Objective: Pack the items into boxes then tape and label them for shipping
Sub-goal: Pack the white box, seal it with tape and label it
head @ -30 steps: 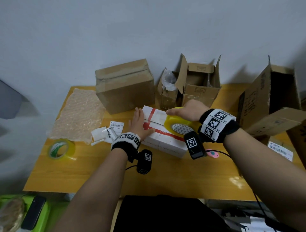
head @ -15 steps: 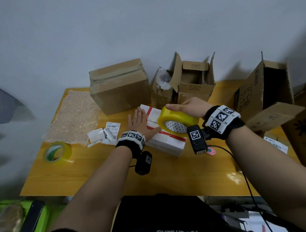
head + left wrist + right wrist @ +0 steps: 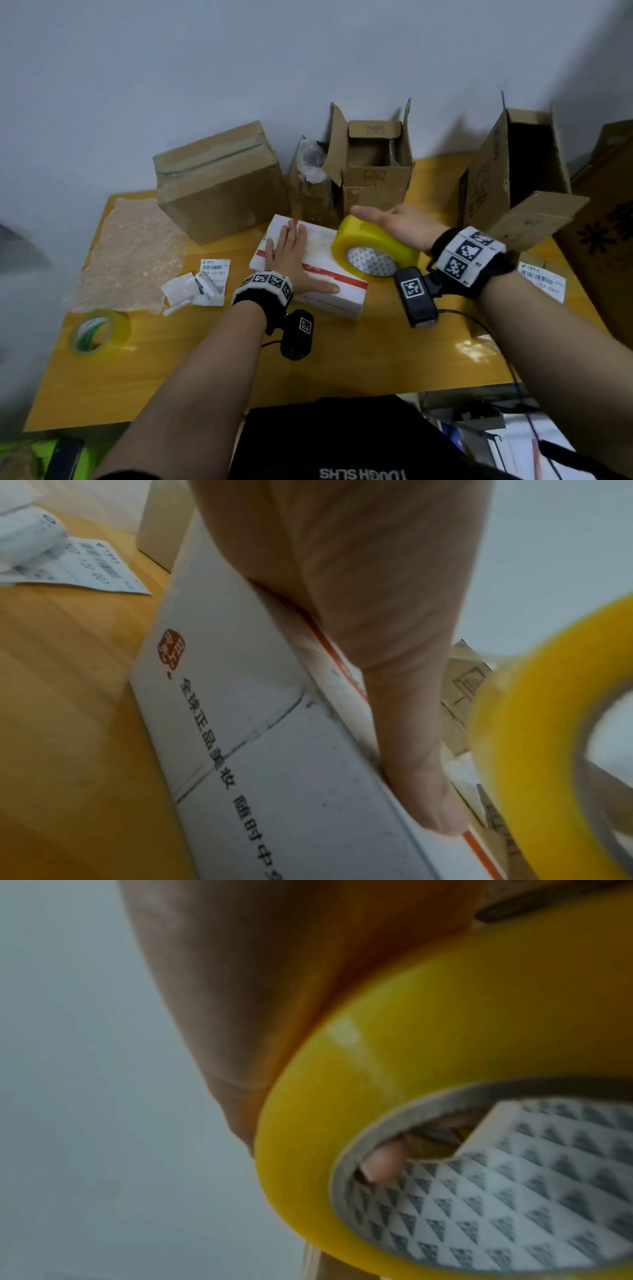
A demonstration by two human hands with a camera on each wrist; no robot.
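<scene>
**Tape roll held above right end of white box; left hand flat on lid**

While the left hand (image 3: 287, 260) lies flat with straight fingers on the lid of the white box (image 3: 337, 294), pinning it to the desk (image 3: 376, 356), the right hand (image 3: 397, 224) grasps the yellow tape roll (image 3: 373, 251): palm over the outer rim, a fingertip (image 3: 383, 1164) hooked inside the core. The roll is off the lid, tilted, over the box's right end. Whether a strip of tape runs from roll to lid cannot be told; the wrist views are blurred.

The box sits at mid-desk, its long axis running from far-left to near-right, red stripe along it. The roll lies to the right of the pressing hand, near the near-right end of that axis.

Judgement: taping of the lid is in hand. The coming move turns on the roll travelling along this axis while the left hand holds the box down. The right hand alone carries the roll.
</scene>
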